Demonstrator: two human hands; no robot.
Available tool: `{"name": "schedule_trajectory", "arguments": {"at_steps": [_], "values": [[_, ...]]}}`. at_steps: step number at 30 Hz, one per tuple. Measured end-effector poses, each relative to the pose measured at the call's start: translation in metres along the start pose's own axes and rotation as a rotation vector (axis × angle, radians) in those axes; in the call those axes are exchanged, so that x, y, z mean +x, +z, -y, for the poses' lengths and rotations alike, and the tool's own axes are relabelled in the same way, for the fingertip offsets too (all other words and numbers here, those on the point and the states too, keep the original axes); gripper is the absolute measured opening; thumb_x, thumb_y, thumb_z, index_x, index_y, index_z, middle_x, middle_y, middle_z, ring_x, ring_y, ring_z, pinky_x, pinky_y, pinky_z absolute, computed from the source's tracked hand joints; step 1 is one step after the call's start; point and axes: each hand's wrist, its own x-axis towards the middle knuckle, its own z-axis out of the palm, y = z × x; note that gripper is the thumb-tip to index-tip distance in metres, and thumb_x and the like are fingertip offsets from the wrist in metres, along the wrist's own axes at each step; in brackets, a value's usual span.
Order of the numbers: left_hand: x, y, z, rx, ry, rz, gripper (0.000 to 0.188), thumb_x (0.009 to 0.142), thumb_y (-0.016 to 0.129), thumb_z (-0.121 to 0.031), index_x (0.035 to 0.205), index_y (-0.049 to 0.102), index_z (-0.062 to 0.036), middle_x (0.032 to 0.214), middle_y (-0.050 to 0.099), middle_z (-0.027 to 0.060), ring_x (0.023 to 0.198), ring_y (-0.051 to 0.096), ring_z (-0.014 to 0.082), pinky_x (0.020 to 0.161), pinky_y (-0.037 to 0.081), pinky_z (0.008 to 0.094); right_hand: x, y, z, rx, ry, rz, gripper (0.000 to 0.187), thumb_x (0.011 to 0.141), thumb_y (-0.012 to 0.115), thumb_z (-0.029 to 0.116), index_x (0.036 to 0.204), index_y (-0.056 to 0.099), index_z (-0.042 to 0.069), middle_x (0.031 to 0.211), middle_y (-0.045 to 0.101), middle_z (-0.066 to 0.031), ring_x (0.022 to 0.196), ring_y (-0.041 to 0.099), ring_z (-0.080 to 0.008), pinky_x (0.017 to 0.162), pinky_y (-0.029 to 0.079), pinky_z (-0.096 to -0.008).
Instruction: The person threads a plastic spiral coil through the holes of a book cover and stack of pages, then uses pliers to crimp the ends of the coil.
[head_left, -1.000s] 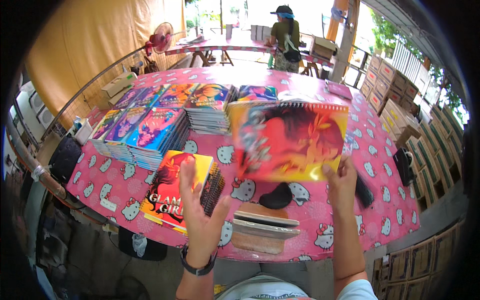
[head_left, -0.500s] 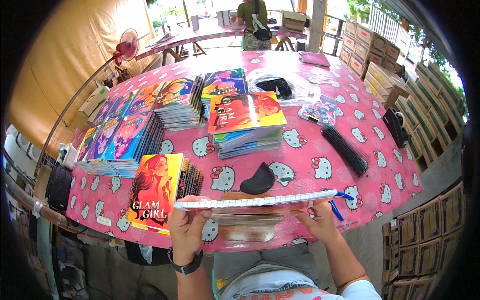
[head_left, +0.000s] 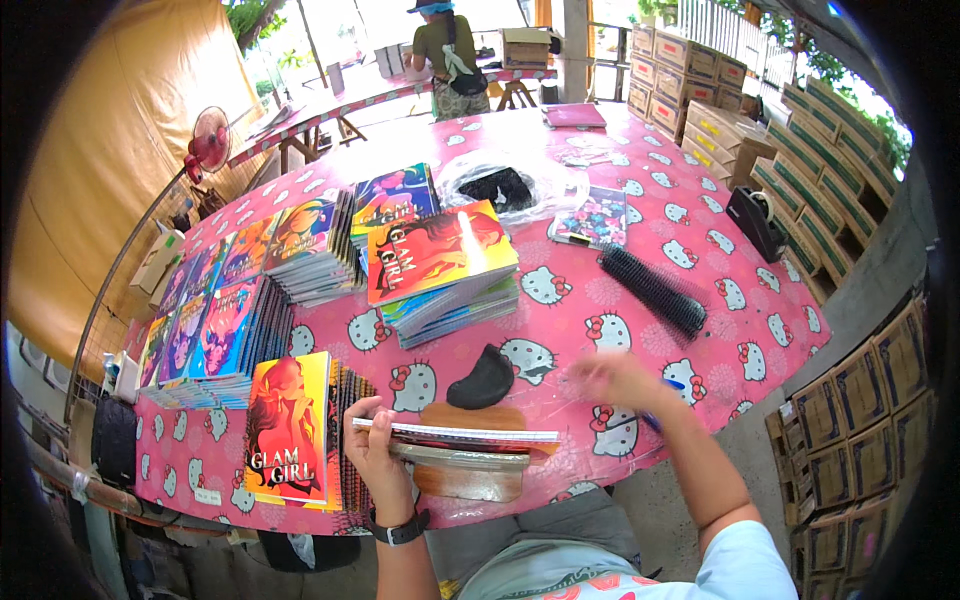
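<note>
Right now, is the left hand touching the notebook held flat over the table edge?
Touching. The head view shows the left hand with its fingers curled over the near end of the notebook.

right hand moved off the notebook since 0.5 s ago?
Yes. The right hand has left the notebook edge, going forward and right toward the black comb strip.

Left hand [head_left: 375,455] gripping a thin notebook [head_left: 455,433] held flat, edge-on, above a brown wooden block [head_left: 468,470] at the near edge of the pink patterned table [head_left: 640,210]. Right hand [head_left: 615,380] blurred, open, hovering over the cloth near a blue pen [head_left: 655,415]. Black curved piece [head_left: 482,380] just beyond the block. Stacks of colourful notebooks [head_left: 440,265] further back; black comb binding [head_left: 652,290] to the right.
</note>
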Motion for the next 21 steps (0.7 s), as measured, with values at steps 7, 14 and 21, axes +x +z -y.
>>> {"name": "schedule_trajectory", "arguments": {"at_steps": [7, 14, 21], "values": [[-0.003, -0.004, -0.018, 0.023, -0.098, 0.024, 0.026, 0.087, 0.057, -0.02, 0.107, 0.059, -0.0024, 0.092, 0.06, 0.0037, 0.079, 0.051, 0.007, 0.066, 0.039, 0.0207, 0.052, -0.075, -0.113, -0.88, 0.248, -0.653, 0.035, 0.076, 0.071, 0.022, 0.103, 0.06, 0.003, 0.098, 0.06, -0.0136, 0.104, 0.054, -0.0301, 0.087, 0.047, -0.04], [-0.003, -0.006, -0.014, 0.052, -0.142, 0.064, 0.031, 0.091, 0.057, -0.022, 0.114, 0.057, -0.0015, 0.092, 0.059, 0.0043, 0.079, 0.054, 0.0078, 0.072, 0.042, 0.0207, 0.06, -0.067, -0.117, -0.807, 0.155, -0.672, 0.019, 0.076, 0.07, 0.015, 0.089, 0.06, 0.004, 0.096, 0.059, -0.0127, 0.097, 0.055, -0.0308, 0.082, 0.048, -0.0406], [-0.002, 0.0, -0.013, 0.08, -0.007, 0.023, 0.052, 0.088, 0.055, -0.016, 0.135, 0.04, -0.0011, 0.118, 0.051, 0.0107, 0.11, 0.048, 0.0172, 0.094, 0.037, 0.0296, 0.038, -0.09, -0.048, -0.44, 0.036, -0.823, 0.026, 0.076, 0.053, -0.002, 0.101, 0.048, 0.001, 0.094, 0.055, -0.0182, 0.088, 0.055, -0.0377, 0.076, 0.046, -0.0442]]}}
